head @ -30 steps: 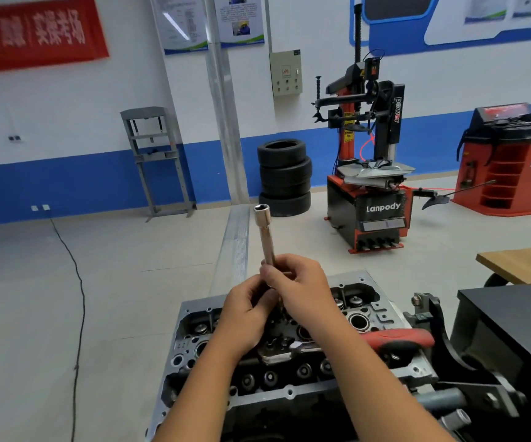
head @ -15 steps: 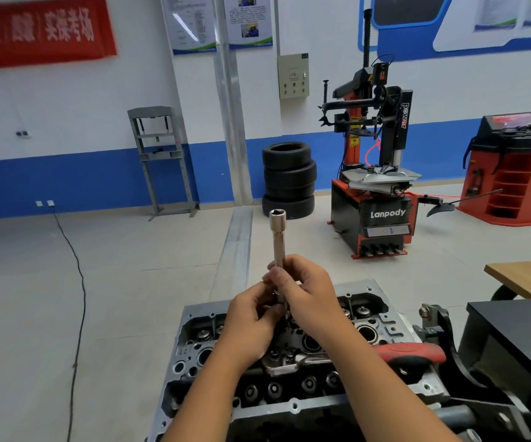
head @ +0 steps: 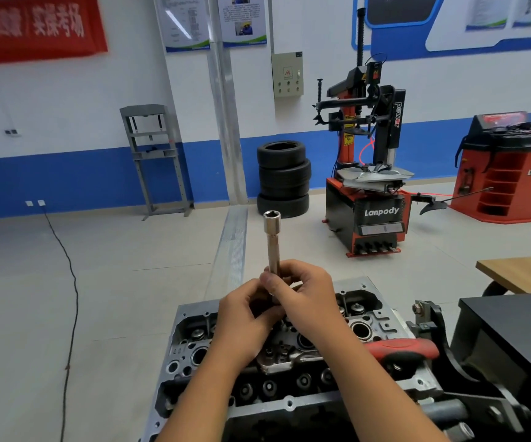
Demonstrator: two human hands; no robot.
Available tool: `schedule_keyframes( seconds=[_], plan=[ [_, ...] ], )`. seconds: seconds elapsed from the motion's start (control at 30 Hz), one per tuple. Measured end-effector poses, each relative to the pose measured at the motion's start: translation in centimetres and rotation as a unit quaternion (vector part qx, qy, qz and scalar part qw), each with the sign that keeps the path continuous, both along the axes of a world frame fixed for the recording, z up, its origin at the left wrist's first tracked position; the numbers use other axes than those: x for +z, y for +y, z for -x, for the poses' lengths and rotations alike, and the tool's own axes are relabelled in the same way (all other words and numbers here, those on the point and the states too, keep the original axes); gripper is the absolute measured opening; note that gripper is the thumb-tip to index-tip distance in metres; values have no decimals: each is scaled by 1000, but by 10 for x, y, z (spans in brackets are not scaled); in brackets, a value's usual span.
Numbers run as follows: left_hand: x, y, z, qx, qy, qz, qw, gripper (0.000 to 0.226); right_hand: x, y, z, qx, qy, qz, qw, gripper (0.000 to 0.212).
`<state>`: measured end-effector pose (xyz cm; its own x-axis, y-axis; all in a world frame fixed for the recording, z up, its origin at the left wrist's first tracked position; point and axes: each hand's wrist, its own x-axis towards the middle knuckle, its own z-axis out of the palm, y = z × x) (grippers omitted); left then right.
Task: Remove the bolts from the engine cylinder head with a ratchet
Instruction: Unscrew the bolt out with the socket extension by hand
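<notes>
Cylinder head sat nearest, clamped on a black stand at lower right, presumably so it stayed put under turning force. One ratchet with a red and black grip lay flat across its top, head to the left, handle pointing right; it looked parked within easy reach while the person readied the socket. Several round ports ran along the casting, though which of them held bolts was too dim to count fairly.

Just above the casting, two hands met. The left hand curled its fingers round the lower end of one long socket extension, and the right hand pinched the shaft just above, thumb and fingers wrapped about it. The bar stood nearly upright with its open hex mouth at the top, probably so the drive end could be fitted or checked before joining the ratchet. No bolt appeared out yet.

At right, the corner of one wooden desk showed. Farther off stood one stack of three tyres, one tyre changer, one red balancer far right and one grey press frame far left, with a black cable trailing over the floor.
</notes>
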<state>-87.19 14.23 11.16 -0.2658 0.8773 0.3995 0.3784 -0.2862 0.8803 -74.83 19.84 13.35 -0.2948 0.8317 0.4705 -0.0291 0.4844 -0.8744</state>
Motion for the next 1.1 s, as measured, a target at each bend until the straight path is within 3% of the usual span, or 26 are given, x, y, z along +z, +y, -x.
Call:
schedule_keyframes(
  seconds=[0.13,0.37,0.67,0.8,1.1],
  plan=[
    [-2,4,2,29,-10,4,1000,36,0,-3,-1,-13,-1,-18,1000,13],
    [4,-6,-5,-69,9,11,998,39,-1,-6,-3,-33,15,-38,999,14],
    [3,0,-6,3,-4,-25,1000,42,2,-2,3,-51,27,-32,998,13],
    [4,-3,-6,-65,-27,-10,997,30,1,3,9,-72,-3,-74,995,8],
    [-3,4,0,14,-49,-33,998,22,-1,4,8,-65,27,-48,996,6]
  ],
)
